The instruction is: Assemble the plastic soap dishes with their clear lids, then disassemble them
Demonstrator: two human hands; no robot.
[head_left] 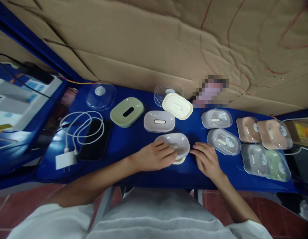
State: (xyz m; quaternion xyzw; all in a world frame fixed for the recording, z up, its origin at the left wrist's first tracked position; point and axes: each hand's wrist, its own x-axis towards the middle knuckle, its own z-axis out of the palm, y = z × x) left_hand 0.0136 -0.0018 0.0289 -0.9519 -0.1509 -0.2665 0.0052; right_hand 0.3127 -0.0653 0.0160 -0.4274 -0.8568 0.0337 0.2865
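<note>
My left hand (154,156) rests on the left side of a grey oval dish (177,144) that sits over a cream piece on the blue table (134,139); its fingers curl over the dish's rim. My right hand (206,159) lies just right of the dish, fingers stretched toward it and flat on the table, holding nothing. Behind the dish stand a grey lid (159,121), a cream lid (177,105) and a green lid (127,112).
Several covered dishes in grey, pink and green (255,146) crowd the right side. A clear cover (101,95) lies at the back left. A black phone (95,139) with a white cable and charger (66,159) is at left. Cardboard (168,43) backs the table.
</note>
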